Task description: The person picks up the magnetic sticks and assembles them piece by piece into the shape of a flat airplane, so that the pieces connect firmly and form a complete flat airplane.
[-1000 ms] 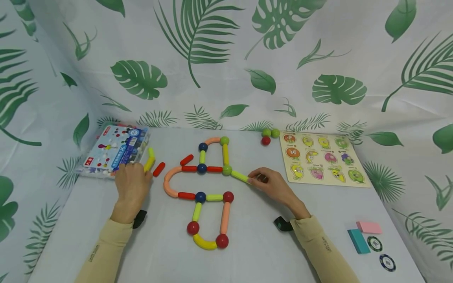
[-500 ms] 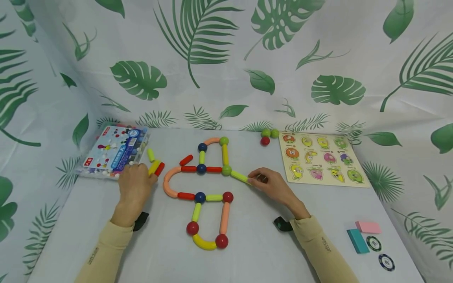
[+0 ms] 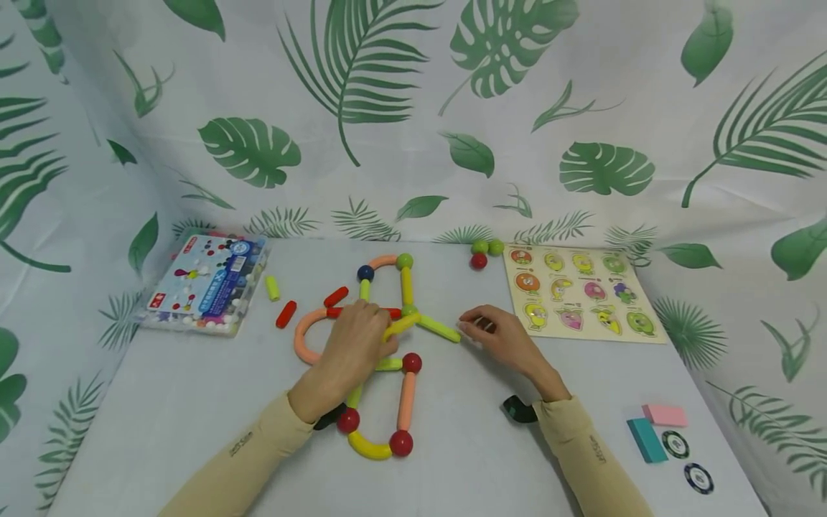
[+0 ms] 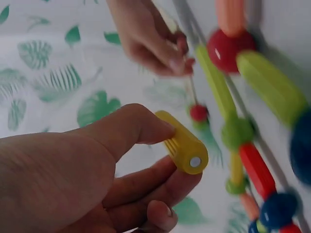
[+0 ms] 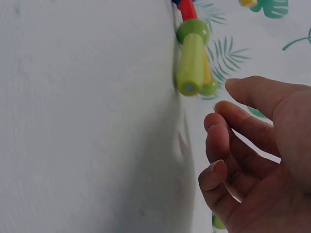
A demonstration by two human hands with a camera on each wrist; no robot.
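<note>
My left hand pinches a yellow curved magnetic rod between thumb and fingers; a silver magnet dot marks its end in the left wrist view. That hand hangs over a flat figure of magnetic rods and balls, hiding part of its middle. From a green ball in the figure, a lime rod points towards my right hand. The right hand's fingers are loosely bent and hold nothing. In the right wrist view, the fingertips stand just apart from the lime rod's free end.
A loose red rod and a short lime rod lie beside the plastic box at left. Two green balls and a red ball sit at the back. A fruit puzzle board, blocks and chips are at right.
My left hand has carried the yellow curved rod right, from beside the box to over the figure. My right hand has let go of the lime rod, which stays at the green ball.
</note>
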